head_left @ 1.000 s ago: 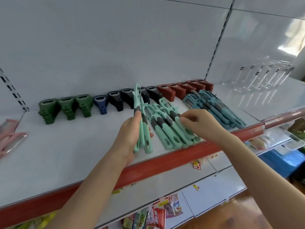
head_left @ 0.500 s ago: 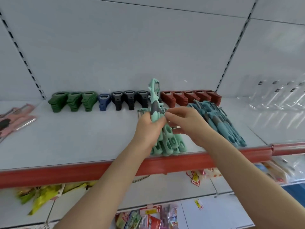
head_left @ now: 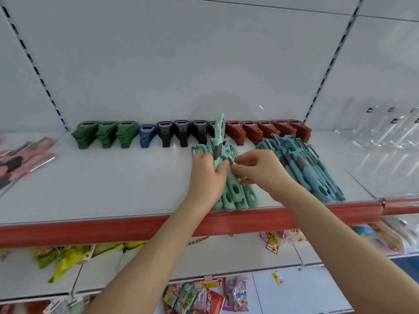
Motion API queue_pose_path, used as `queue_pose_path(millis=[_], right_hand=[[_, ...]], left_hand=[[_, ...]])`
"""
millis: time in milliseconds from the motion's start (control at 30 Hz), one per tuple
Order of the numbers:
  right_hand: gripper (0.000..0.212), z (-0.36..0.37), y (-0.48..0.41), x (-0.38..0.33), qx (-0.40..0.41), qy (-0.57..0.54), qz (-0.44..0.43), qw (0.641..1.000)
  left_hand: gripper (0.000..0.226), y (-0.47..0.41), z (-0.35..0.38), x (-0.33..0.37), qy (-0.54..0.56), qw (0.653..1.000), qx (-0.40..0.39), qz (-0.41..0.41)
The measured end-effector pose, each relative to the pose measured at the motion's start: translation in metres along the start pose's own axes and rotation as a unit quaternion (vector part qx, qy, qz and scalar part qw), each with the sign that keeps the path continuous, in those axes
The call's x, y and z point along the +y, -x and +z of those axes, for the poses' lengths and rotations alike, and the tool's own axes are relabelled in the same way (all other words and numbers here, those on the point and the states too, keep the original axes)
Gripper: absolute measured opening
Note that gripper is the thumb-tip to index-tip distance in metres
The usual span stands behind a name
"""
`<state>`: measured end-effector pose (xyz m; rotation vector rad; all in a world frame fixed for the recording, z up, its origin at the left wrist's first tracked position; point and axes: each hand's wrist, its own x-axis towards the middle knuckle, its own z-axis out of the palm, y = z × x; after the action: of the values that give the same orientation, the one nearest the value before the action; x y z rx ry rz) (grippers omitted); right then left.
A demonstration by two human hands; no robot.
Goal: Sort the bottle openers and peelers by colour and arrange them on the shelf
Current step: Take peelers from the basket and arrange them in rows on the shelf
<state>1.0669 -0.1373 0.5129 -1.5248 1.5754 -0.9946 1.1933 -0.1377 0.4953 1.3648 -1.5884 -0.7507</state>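
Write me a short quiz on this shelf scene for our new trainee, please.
1. True or false: the left hand grips mint peelers, one pointing up.
2. Which colour stands at the left end of the back row? A red, B green, C black.
3. Fill in: the teal peelers lie to the ___ of the mint ones.
Key: 1 true. 2 B, the green bottle openers. 3 right.

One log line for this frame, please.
left hand grips mint-green plastic peelers | right hand pinches same bunch | over white shelf | step: arranging
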Motion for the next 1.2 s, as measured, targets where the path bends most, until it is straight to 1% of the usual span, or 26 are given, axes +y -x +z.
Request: queue_pose_path(millis=[100, 200, 233, 300, 367, 400, 433, 500, 533, 567, 600, 667, 800, 867, 967, 1067, 1200], right_hand=[[0.015, 0.001, 0.001, 0.001, 0.000, 0.038, -0.018, 0.999], [0.019, 0.000, 0.000, 0.003, -0.007, 0.076, -0.031, 0.997], [0.019, -0.001, 0.000, 0.003, -0.012, 0.091, -0.039, 0.995], [0.019, -0.002, 0.002, 0.004, -0.017, 0.131, -0.069, 0.989], [0.021, -0.006, 0.006, 0.005, -0.030, 0.167, -0.106, 0.980], [0.023, -0.009, 0.008, 0.006, -0.045, 0.170, -0.119, 0.977], [0.028, -0.012, 0.011, 0.007, -0.068, 0.165, -0.124, 0.976], [0.042, -0.018, 0.016, 0.007, -0.129, 0.158, -0.113, 0.972], [0.052, -0.020, 0.018, 0.008, -0.156, 0.163, -0.103, 0.969], [0.062, -0.021, 0.020, 0.010, -0.178, 0.175, -0.095, 0.964], [0.069, -0.021, 0.021, 0.011, -0.194, 0.189, -0.091, 0.958], [0.075, -0.019, 0.024, 0.011, -0.208, 0.208, -0.093, 0.951], [0.072, -0.019, 0.026, 0.012, -0.193, 0.215, -0.108, 0.951], [0.072, -0.018, 0.026, 0.012, -0.191, 0.217, -0.111, 0.951], [0.072, -0.017, 0.027, 0.012, -0.191, 0.216, -0.113, 0.951], [0.071, -0.021, 0.028, 0.012, -0.186, 0.210, -0.108, 0.954], [0.070, -0.024, 0.029, 0.013, -0.174, 0.227, -0.102, 0.953]], left_hand=[[0.031, -0.001, -0.001, -0.003, -0.012, 0.999, 0.032, 0.024], [0.014, -0.003, -0.004, -0.007, -0.033, 0.999, 0.024, 0.011], [0.015, -0.002, -0.006, -0.009, -0.040, 0.999, 0.016, 0.006], [0.018, 0.000, -0.015, -0.013, -0.048, 0.999, -0.019, 0.015], [0.018, 0.007, -0.030, -0.016, -0.050, 0.994, -0.091, 0.038], [0.029, 0.010, -0.038, -0.018, -0.066, 0.987, -0.132, 0.057], [0.047, 0.013, -0.045, -0.021, -0.087, 0.978, -0.174, 0.077], [0.077, 0.015, -0.054, -0.026, -0.135, 0.956, -0.240, 0.105], [0.086, 0.016, -0.056, -0.026, -0.156, 0.945, -0.265, 0.113], [0.090, 0.017, -0.056, -0.026, -0.171, 0.936, -0.284, 0.116], [0.089, 0.017, -0.055, -0.027, -0.178, 0.932, -0.295, 0.116], [0.079, 0.018, -0.053, -0.027, -0.170, 0.934, -0.290, 0.122], [0.063, 0.022, -0.049, -0.028, -0.166, 0.950, -0.213, 0.158], [0.057, 0.024, -0.049, -0.027, -0.164, 0.953, -0.191, 0.170], [0.059, 0.028, -0.051, -0.025, -0.169, 0.952, -0.190, 0.172], [0.069, 0.031, -0.053, -0.026, -0.169, 0.953, -0.209, 0.141], [0.067, 0.033, -0.055, -0.026, -0.177, 0.954, -0.220, 0.103]])
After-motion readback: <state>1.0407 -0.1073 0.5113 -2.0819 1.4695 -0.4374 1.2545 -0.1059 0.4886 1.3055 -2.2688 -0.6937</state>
